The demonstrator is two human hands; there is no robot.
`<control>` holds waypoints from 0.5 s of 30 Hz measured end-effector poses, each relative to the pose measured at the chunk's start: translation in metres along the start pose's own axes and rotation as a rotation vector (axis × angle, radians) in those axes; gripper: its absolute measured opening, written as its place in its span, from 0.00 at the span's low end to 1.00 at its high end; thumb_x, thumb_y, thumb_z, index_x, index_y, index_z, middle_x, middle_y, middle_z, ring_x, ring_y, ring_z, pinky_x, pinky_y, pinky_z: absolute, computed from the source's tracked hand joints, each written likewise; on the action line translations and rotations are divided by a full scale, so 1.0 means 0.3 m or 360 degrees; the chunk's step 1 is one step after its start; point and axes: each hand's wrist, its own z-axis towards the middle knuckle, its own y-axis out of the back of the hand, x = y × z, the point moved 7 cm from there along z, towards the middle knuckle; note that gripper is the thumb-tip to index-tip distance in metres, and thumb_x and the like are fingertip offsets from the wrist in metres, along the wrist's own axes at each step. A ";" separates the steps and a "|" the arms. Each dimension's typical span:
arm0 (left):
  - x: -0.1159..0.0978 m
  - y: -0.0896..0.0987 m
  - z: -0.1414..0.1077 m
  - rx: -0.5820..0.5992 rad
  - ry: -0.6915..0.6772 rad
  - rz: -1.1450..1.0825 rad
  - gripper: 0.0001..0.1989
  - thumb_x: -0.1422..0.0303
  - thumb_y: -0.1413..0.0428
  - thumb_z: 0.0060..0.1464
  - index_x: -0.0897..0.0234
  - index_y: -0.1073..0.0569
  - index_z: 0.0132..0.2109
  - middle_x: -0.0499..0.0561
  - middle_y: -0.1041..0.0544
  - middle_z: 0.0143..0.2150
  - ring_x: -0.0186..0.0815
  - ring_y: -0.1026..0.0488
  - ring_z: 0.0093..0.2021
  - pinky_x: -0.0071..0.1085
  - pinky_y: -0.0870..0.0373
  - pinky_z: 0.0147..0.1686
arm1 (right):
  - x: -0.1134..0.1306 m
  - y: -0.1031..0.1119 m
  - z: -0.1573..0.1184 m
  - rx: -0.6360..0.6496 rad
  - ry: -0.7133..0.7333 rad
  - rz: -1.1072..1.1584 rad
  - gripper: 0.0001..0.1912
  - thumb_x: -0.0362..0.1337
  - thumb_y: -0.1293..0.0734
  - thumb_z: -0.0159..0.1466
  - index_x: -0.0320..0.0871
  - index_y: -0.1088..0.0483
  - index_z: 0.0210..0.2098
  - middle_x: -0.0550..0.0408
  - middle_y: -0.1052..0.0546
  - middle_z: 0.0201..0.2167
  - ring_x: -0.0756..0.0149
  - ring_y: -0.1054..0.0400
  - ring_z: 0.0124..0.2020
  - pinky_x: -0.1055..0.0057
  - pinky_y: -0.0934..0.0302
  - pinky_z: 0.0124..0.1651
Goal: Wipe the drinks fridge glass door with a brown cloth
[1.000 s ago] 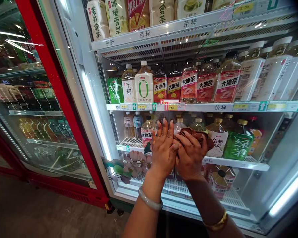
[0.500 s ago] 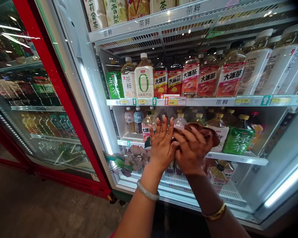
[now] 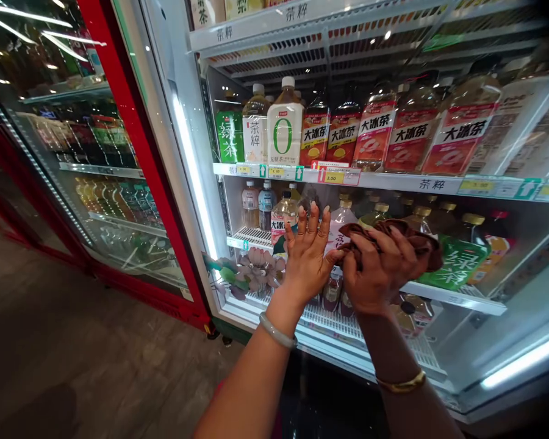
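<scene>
My left hand [image 3: 307, 261] lies flat with fingers spread, seemingly against the glass door of a drinks fridge. A grey-white bangle circles that wrist. Just to its right, my right hand [image 3: 376, 274] is wrapped over a crumpled brown cloth [image 3: 423, 244], pressed toward the same glass. Part of the cloth is hidden under the fingers. On the glass, left of my hands, is a flower decal [image 3: 260, 268] with grey-pink petals and green leaves. Behind the hands stand bottles, among them a green-labelled bottle [image 3: 460, 259] partly covered by the cloth.
Shelves [image 3: 384, 181] inside hold several tea bottles, including a white-labelled one [image 3: 284, 131] marked 0. A red-framed fridge [image 3: 150, 201] stands at left, above a grey floor [image 3: 132, 366]. Light strips [image 3: 526, 360] run along the fridge's inner sides.
The view has turned a little left, so the shelves sit farther right. My right hand and the cloth have slid right across the glass, widening the gap from my left hand, which stays put.
</scene>
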 end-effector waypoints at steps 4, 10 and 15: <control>0.008 -0.024 -0.033 0.0085 0.0073 -0.0025 0.37 0.46 0.67 0.70 0.55 0.59 0.78 0.53 0.62 0.81 0.42 0.74 0.80 0.54 0.80 0.75 | 0.073 -0.039 -0.038 0.0043 0.0118 0.0059 0.14 0.39 0.32 0.65 0.54 0.23 0.49 0.57 0.18 0.48 0.55 0.30 0.60 0.42 0.56 0.72; 0.017 -0.022 -0.044 0.0112 0.0019 -0.0023 0.40 0.43 0.64 0.68 0.54 0.60 0.78 0.53 0.64 0.81 0.43 0.75 0.80 0.54 0.79 0.75 | -0.044 0.013 0.059 0.0083 0.0096 0.0105 0.16 0.38 0.30 0.63 0.52 0.22 0.50 0.51 0.19 0.52 0.48 0.31 0.62 0.39 0.54 0.72; 0.016 -0.025 -0.043 0.0127 0.0011 -0.0021 0.41 0.42 0.61 0.68 0.53 0.62 0.78 0.54 0.65 0.81 0.44 0.76 0.80 0.55 0.80 0.75 | -0.063 0.036 0.039 -0.0013 -0.0015 0.0135 0.14 0.35 0.31 0.63 0.48 0.21 0.48 0.46 0.19 0.50 0.42 0.32 0.63 0.37 0.46 0.66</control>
